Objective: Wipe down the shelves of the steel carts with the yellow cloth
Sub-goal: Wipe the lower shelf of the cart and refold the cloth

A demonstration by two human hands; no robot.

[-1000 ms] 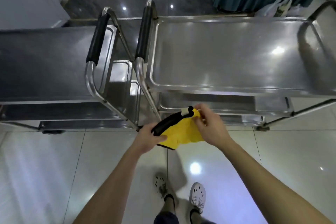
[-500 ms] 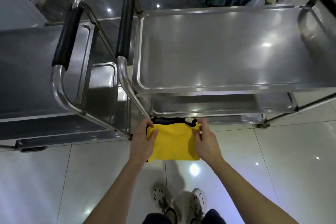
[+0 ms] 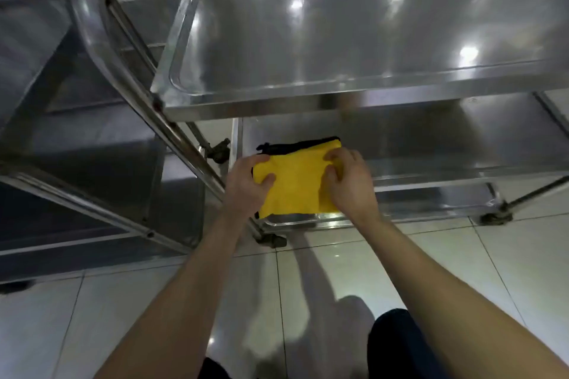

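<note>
The gap between the top shelf (image 3: 338, 104) and the middle shelf (image 3: 446, 144) is low, and the top shelf's front rim hangs over the far edge of the yellow cloth (image 3: 295, 181). Rightward the middle shelf lies bare to its right edge. At its left front corner a slanted steel tube (image 3: 181, 138) passes just beside the left grip (image 3: 246, 184), and the left cart (image 3: 92, 148) stands close beyond it. The bottom shelf (image 3: 292, 220) juts forward under the cloth. The tiled floor (image 3: 462, 271) in front is open, but for a caster (image 3: 272, 240) at the near left corner.
</note>
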